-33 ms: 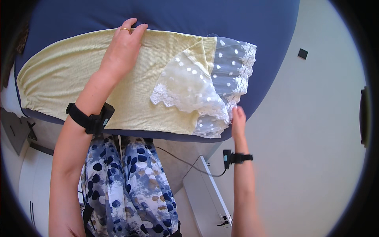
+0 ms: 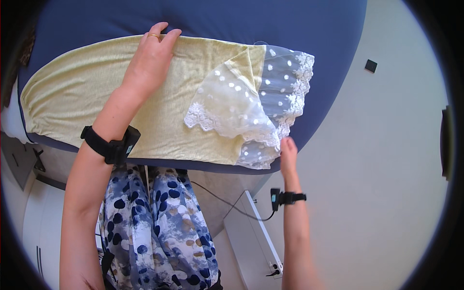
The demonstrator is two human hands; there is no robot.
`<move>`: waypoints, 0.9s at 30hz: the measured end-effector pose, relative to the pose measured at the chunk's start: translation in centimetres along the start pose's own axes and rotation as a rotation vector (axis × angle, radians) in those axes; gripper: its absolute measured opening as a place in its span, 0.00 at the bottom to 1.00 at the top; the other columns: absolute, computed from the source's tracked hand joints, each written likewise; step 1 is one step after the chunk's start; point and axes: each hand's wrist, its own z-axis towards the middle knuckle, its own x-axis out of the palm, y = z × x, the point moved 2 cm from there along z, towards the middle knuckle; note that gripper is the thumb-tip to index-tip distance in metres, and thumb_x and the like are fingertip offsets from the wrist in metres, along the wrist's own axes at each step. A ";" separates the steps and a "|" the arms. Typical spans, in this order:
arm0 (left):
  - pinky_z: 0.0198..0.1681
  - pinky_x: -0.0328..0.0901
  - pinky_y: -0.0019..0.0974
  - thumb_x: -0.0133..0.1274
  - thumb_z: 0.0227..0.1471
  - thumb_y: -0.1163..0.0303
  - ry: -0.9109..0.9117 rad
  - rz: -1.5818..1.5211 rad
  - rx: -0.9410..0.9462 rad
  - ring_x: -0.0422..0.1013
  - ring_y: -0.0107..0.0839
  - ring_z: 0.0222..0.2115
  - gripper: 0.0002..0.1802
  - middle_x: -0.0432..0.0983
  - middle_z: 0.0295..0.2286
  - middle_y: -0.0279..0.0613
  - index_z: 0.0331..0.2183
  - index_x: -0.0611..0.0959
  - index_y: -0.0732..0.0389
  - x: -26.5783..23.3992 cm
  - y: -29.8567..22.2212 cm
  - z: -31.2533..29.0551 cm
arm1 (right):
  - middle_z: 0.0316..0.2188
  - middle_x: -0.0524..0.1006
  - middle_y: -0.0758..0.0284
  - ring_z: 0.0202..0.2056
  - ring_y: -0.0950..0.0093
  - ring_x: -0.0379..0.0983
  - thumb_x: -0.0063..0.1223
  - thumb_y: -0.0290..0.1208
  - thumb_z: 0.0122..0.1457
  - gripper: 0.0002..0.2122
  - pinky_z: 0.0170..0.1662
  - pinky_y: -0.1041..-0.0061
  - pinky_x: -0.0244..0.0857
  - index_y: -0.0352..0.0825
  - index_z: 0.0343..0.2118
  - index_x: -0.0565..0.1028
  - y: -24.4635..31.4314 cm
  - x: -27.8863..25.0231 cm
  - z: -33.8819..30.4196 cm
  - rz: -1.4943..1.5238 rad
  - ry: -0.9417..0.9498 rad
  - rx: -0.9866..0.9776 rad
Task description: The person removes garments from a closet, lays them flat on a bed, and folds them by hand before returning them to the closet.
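A pale yellow knit garment (image 2: 101, 106) lies spread across a dark blue padded surface. Its right end carries a sheer white trim (image 2: 285, 72) with embroidered dots and a scalloped lace edge. One part of that trim, a sheer flap (image 2: 232, 104), is folded back over the yellow cloth. My left hand (image 2: 151, 60) rests palm down on the garment, fingers apart and reaching over its far edge. At the trim's near right corner, my right hand (image 2: 288, 153) has its fingers pressed together on the lace edge; the fingertips are partly hidden.
The blue padded surface (image 2: 328, 58) has a rounded right end, with pale floor (image 2: 386, 154) beyond. A dark cable (image 2: 227, 200) runs from my right wrist's black device (image 2: 286, 197) towards my patterned trousers (image 2: 159, 227). A white panel (image 2: 253, 241) stands below on the right.
My right hand has slid slightly nearer to me along the lace edge, uncovering a bit more lace. The left hand and the garment stay put.
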 end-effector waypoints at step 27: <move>0.35 0.58 0.34 0.50 0.36 0.76 0.159 -0.365 -0.118 0.62 0.38 0.31 0.18 0.63 0.29 0.47 0.33 0.64 0.63 3.7 -9.3 -7.9 | 0.30 0.67 0.62 0.37 0.66 0.60 0.52 0.23 0.37 0.17 0.41 0.72 0.51 0.33 0.35 0.66 -0.3 3.4 -4.6 -0.839 -0.293 -0.261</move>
